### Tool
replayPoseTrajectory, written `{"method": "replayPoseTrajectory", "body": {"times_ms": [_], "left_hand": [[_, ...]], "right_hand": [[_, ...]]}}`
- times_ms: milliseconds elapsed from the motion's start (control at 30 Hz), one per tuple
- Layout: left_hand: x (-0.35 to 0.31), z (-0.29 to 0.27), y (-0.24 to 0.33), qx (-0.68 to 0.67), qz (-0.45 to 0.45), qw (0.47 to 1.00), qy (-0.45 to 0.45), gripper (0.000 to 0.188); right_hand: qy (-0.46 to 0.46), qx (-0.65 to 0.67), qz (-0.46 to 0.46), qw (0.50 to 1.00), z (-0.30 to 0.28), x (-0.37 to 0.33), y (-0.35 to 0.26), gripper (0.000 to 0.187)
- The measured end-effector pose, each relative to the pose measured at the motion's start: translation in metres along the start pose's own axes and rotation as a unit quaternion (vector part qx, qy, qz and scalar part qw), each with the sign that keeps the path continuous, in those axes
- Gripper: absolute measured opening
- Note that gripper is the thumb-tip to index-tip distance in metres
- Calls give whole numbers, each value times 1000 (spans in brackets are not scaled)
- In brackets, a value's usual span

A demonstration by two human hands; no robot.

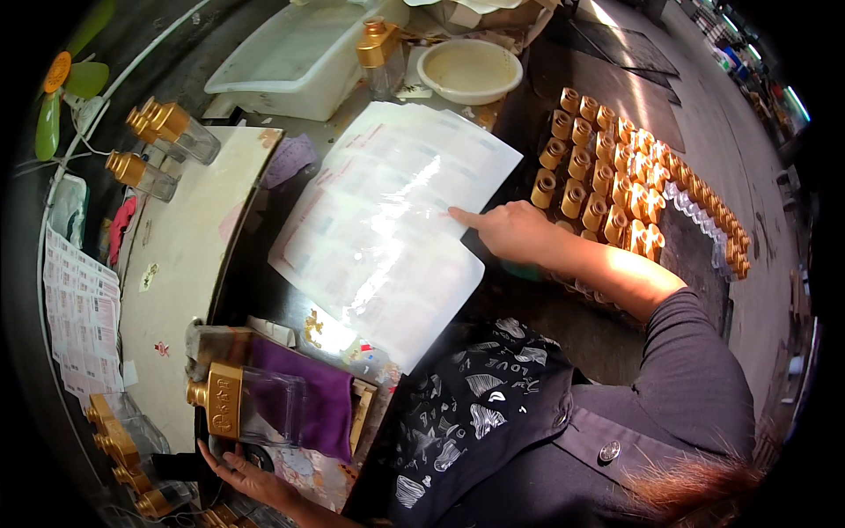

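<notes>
A stack of glossy white sheets [387, 220] with faint printing lies across the middle of the bench. My right hand [519, 233] reaches over its right edge, index finger stretched out with the tip on the top sheet; the other fingers are curled and partly hidden. At the lower left, a clear bottle with a gold top [227, 400] lies on its side on a purple cloth [326, 396]. My left hand [242, 475] is just below the bottle's gold part, its fingers apart beside a dark round object [257, 456], and no held thing shows in it.
Rows of gold-topped bottles [603, 167] stand at the right. More lie on the pale board [189, 255] and at the lower left. A white tub [299, 66], a round basin [469, 70] and one upright bottle [380, 57] stand at the back. A green fan [62, 88] is far left.
</notes>
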State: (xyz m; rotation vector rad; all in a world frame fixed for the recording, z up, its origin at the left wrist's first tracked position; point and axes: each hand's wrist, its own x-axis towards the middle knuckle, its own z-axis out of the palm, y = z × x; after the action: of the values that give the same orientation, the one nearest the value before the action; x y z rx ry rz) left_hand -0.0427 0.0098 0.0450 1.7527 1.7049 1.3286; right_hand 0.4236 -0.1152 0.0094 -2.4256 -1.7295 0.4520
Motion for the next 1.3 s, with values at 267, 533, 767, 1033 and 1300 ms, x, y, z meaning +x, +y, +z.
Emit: {"method": "replayPoseTrajectory", "body": {"times_ms": [267,533,767,1033,1300], "left_hand": [[-9,-3,-1,4,1,1000,-7,45],[-16,-12,-8,-31,-17,999,-4,46],[-14,-5,4,-77,14,997,10,42],[-36,3,-1,-150,-20,988,3,43],[63,-4,73,-64,195,979,8,46]], "right_hand": [[145,603,192,761,57,-4,25,21],[54,774,199,599,43,-14,22,20],[-32,811,119,571,21,-10,-1,35],[-152,752,-6,641,-27,39,-82,51],[-171,750,-70,635,-49,60,-105,50]]}}
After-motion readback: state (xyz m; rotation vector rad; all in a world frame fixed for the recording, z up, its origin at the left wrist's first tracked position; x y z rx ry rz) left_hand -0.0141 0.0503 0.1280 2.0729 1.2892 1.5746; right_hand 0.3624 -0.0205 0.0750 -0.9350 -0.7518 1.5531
